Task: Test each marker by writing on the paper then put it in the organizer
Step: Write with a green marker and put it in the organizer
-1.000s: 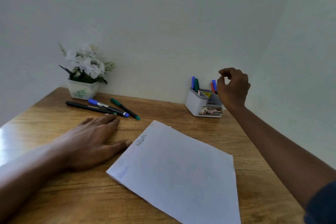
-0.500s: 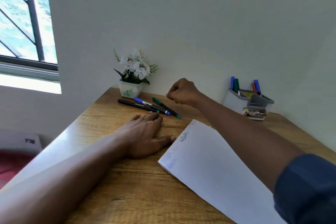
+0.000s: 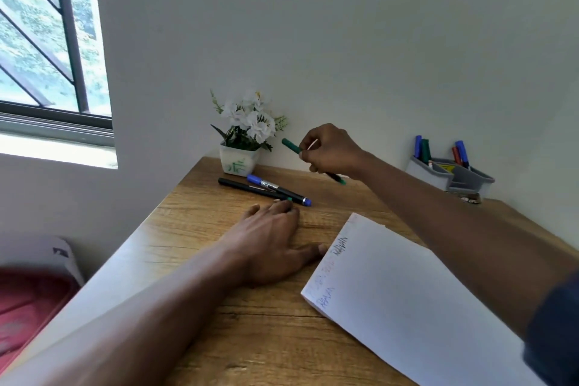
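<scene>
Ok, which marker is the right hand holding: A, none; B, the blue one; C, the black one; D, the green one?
D: the right hand grips the green marker above the table, while the blue marker and black marker lie on it.

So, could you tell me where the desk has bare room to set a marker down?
The desk is bare between the paper and the organizer, and between the left forearm and the paper's near edge. It is crowded by the flowerpot, where the blue marker and black marker lie.
</scene>
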`<action>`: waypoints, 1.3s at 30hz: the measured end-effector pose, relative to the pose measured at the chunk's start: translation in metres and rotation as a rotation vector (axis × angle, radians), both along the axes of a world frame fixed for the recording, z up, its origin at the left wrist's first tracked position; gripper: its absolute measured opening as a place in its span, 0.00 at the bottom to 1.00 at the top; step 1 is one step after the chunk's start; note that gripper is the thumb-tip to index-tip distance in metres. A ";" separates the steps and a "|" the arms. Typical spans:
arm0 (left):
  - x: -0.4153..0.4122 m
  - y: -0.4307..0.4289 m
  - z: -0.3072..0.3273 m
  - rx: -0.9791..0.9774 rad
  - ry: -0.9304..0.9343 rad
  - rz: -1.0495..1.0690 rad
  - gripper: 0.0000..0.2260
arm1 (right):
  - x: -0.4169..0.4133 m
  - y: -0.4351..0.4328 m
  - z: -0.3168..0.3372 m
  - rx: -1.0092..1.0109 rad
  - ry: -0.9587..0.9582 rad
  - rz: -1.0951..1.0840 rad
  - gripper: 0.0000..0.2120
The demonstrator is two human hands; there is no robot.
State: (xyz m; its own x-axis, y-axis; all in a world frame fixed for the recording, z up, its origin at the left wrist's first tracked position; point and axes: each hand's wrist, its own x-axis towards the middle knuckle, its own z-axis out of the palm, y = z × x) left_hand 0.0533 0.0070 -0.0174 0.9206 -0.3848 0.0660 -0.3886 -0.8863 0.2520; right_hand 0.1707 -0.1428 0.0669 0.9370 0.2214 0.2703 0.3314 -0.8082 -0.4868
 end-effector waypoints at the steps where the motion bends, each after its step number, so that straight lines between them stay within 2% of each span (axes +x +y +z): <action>1: -0.001 0.001 0.001 -0.040 -0.014 0.008 0.42 | -0.012 -0.008 0.005 -0.047 -0.072 0.027 0.05; 3: -0.004 0.002 0.002 -0.167 -0.095 0.031 0.39 | -0.041 -0.025 0.008 -0.138 -0.176 0.082 0.04; 7: -0.014 0.001 0.009 -0.483 -0.448 0.010 0.26 | -0.101 -0.062 -0.010 -0.165 -0.251 0.173 0.09; 9: -0.023 -0.004 0.013 -0.530 -0.581 -0.034 0.19 | -0.125 -0.077 -0.020 -0.120 -0.285 0.156 0.11; 11: -0.030 -0.009 0.013 -0.532 -0.636 -0.092 0.18 | -0.143 -0.085 -0.029 -0.077 -0.327 0.171 0.11; 17: -0.036 -0.016 0.011 -0.476 -0.645 -0.262 0.10 | -0.161 -0.090 -0.052 -0.160 -0.389 0.313 0.10; 20: -0.034 -0.014 0.011 -0.505 -0.610 -0.298 0.08 | -0.163 -0.092 -0.055 -0.260 -0.451 0.308 0.14; 26: -0.029 -0.011 0.007 -0.574 -0.537 -0.303 0.09 | -0.164 -0.101 -0.053 -0.288 -0.475 0.263 0.15; 29: -0.025 -0.002 0.006 -0.610 -0.532 -0.224 0.10 | -0.163 -0.099 -0.057 -0.239 -0.404 0.232 0.18; 33: -0.017 0.019 0.007 -0.594 -0.508 0.018 0.10 | -0.156 -0.107 -0.059 -0.080 -0.294 0.227 0.18; 35: -0.013 0.024 0.007 -0.517 -0.458 0.081 0.09 | -0.153 -0.108 -0.062 -0.062 -0.275 0.229 0.19; 39: -0.007 0.020 0.006 -0.252 -0.400 0.139 0.10 | -0.153 -0.106 -0.065 0.003 -0.253 0.251 0.26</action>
